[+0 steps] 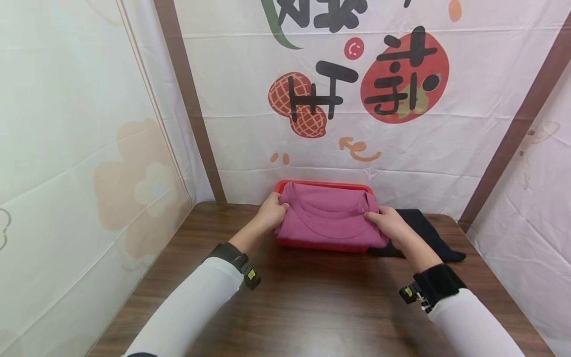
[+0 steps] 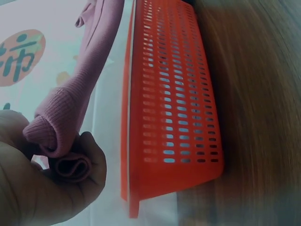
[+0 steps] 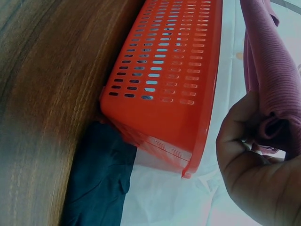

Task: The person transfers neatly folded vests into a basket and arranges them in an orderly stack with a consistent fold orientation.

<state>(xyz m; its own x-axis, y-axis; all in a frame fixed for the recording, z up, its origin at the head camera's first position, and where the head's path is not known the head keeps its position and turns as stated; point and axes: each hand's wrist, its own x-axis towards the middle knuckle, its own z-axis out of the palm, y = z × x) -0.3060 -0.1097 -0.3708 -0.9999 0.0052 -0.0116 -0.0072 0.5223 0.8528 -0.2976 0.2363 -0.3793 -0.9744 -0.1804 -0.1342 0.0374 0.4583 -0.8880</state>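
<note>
Pink shirt [image 1: 330, 213] is gripped by left hand [image 1: 273, 212] and right hand [image 1: 391, 223] above red basket [image 3: 157, 113]

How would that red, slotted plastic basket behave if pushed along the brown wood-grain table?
The red basket is probably light for its size, with slots through its walls. Those walls stand straight, suggesting stiffness. Being wide and low, it would likely slide rather than tip.

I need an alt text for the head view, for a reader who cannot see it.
A person's left hand and right hand hold a folded pink shirt above a red basket on a brown table. A dark cloth lies to the right of the basket, and a white sheet printed with drawings and characters hangs behind.
</note>
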